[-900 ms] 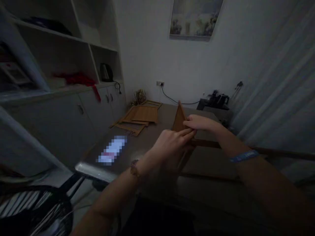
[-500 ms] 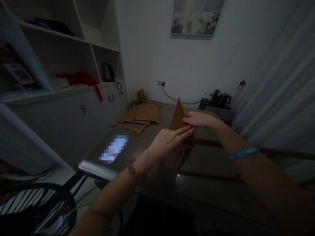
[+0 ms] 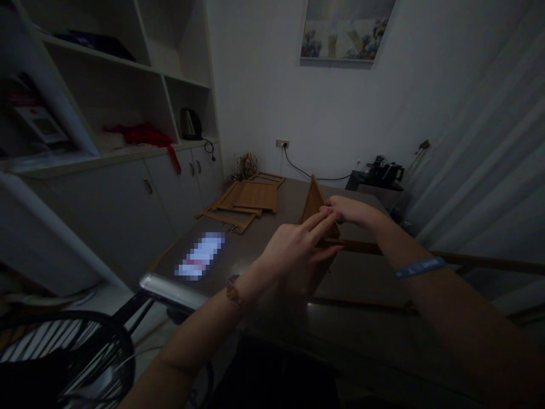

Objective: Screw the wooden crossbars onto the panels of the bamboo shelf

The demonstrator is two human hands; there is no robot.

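Observation:
A brown wooden panel stands on edge on the table, joined or set against a long wooden rail that runs to the right. My left hand reaches across the panel's near part, thumb below and fingers above, with wood showing between them. Its fingertips meet those of my right hand. My right hand is closed in a pinch by the panel's right side; whatever lies between its fingertips is hidden. Another wooden bar runs lower down, nearer me.
Flat wooden panels and frames lie at the far left of the table, with small metal pieces beside them. A lit phone lies near the left edge. A black fan stands below left. Dark kettle-like appliances stand behind right.
My left fingers have shifted up and bent slightly, and the thumb now shows over the rail. My right hand has tightened its curl. The whole view has shifted slightly.

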